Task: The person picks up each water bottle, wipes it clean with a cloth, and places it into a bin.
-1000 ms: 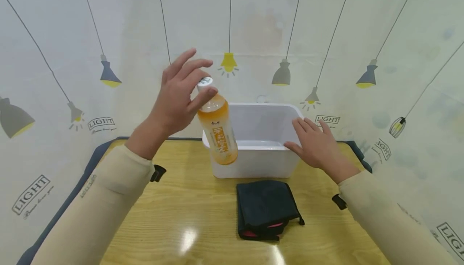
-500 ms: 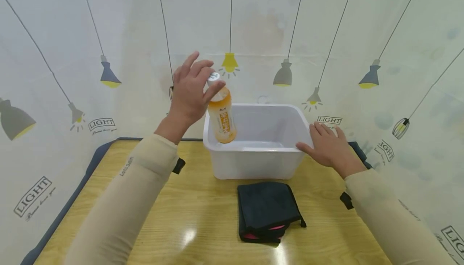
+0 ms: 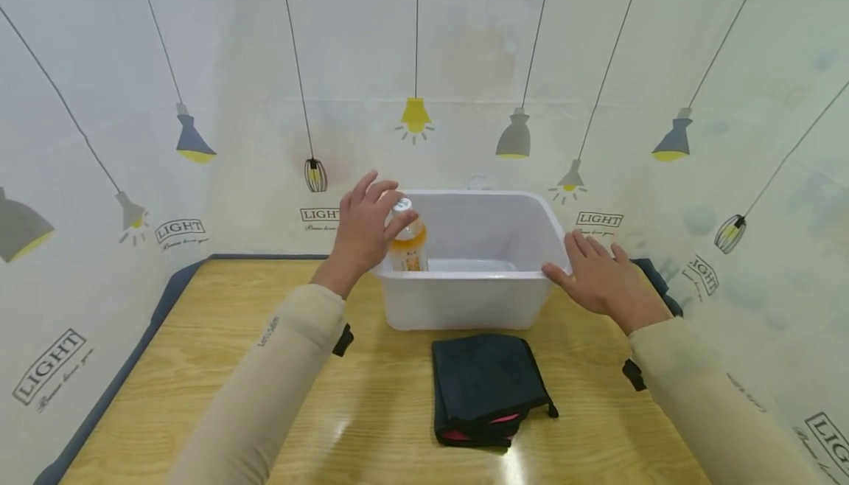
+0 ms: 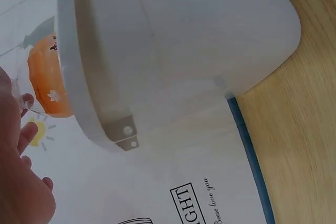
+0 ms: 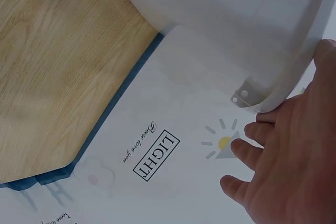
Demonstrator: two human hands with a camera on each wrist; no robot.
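My left hand [image 3: 366,228] pinches a bottle of orange drink [image 3: 409,249] near its white cap, between thumb and fingers. The bottle stands roughly upright inside the left end of a white plastic bin [image 3: 467,301], its lower part hidden by the front wall. In the left wrist view, the orange part of the bottle [image 4: 48,77] shows beyond the bin's rim [image 4: 68,51]. My right hand [image 3: 600,278] rests on the bin's right rim with its fingers extended. In the right wrist view, that hand [image 5: 294,150] touches the rim near a corner.
A folded black cloth pouch [image 3: 489,382] with pink inside edges lies in front of the bin on the wooden table [image 3: 385,404]. Behind the table hangs a pale backdrop [image 3: 451,43] printed with lamps. A dark blue edging [image 3: 179,286] runs along the table's border.
My left hand has carried the bottle right and then down into the left end of the bin. My right hand has shifted slightly right along with the bin's rim. The pouch stays put.
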